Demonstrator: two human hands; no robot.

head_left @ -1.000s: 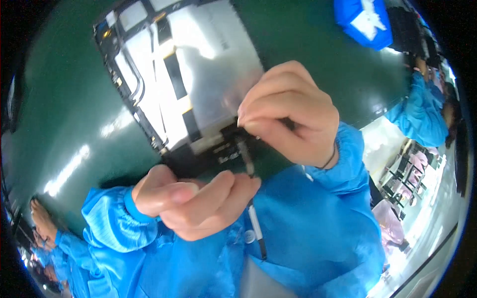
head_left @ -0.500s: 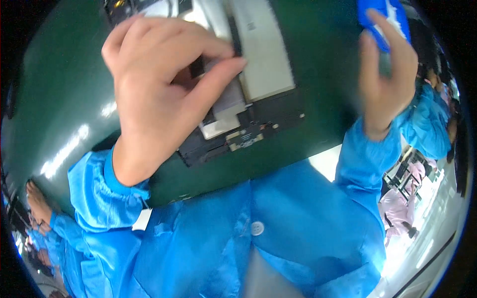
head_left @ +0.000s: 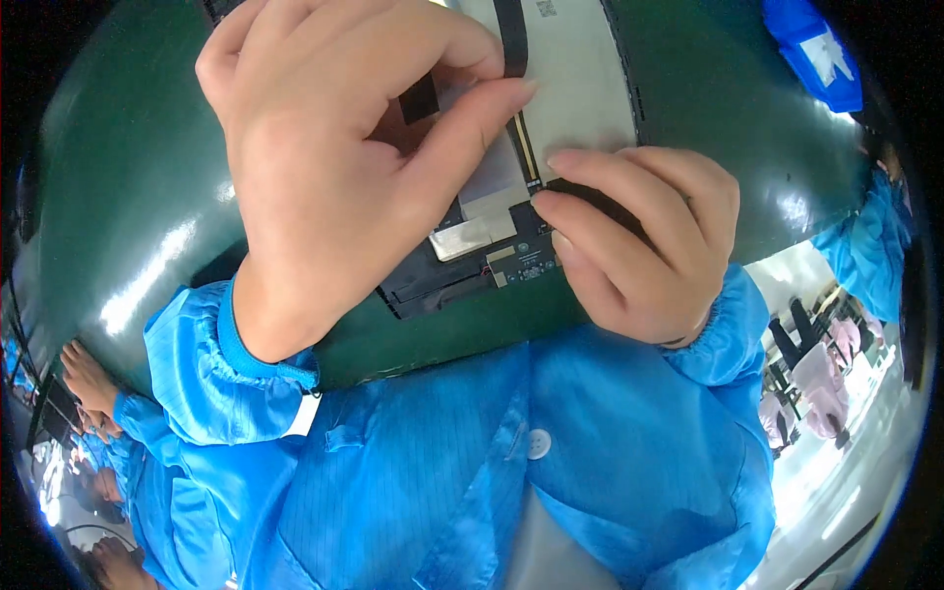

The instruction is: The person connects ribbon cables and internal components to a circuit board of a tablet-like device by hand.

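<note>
While a black strip [head_left: 512, 41] is pinched between thumb and forefinger of the left hand [head_left: 310, 162], its lower end is met by the slightly parted fingertips of the right hand [head_left: 654, 236], whose grip cannot be told; the flat electronic device [head_left: 582, 103] is laid beneath both on the green surface [head_left: 128, 187].

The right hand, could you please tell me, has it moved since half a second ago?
Yes: judged against the blue bin, the right hand has moved left and toward the wearer, away from the bin and over to the opened device.
</note>
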